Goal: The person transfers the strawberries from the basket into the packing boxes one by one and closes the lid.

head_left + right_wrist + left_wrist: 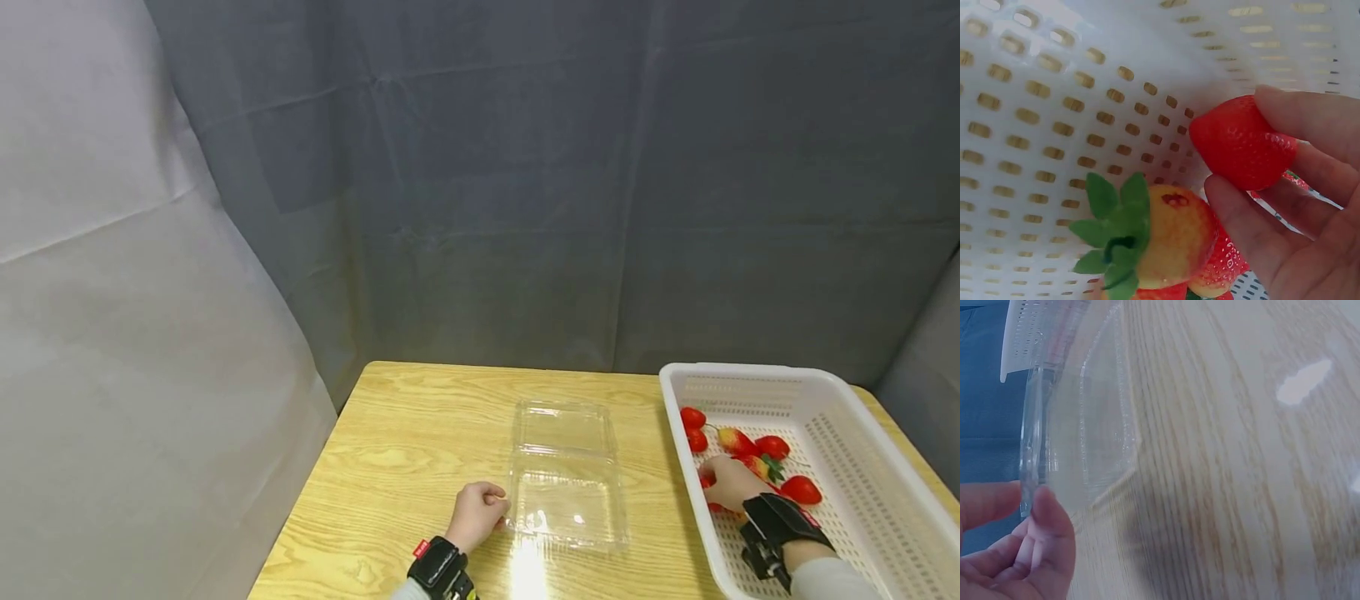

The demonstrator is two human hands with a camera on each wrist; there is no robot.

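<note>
A clear plastic clamshell box (567,500) lies opened flat on the wooden table, its lid half toward the back. My left hand (477,515) pinches the near left edge of the box (1032,444) between thumb and finger. Inside the white basket, my right hand (729,482) holds a red strawberry (1244,142) between thumb and fingers. Below that strawberry, a yellow-red strawberry with green leaves (1175,234) rests on other red ones. More strawberries (801,490) lie around the right hand, some partly hidden by it.
The white perforated basket (678,467) stands at the table's right side with raised walls. Wooden tabletop (397,450) spreads left of the box. Grey cloth (487,208) hangs behind the table, and a pale cloth (135,333) hangs at left.
</note>
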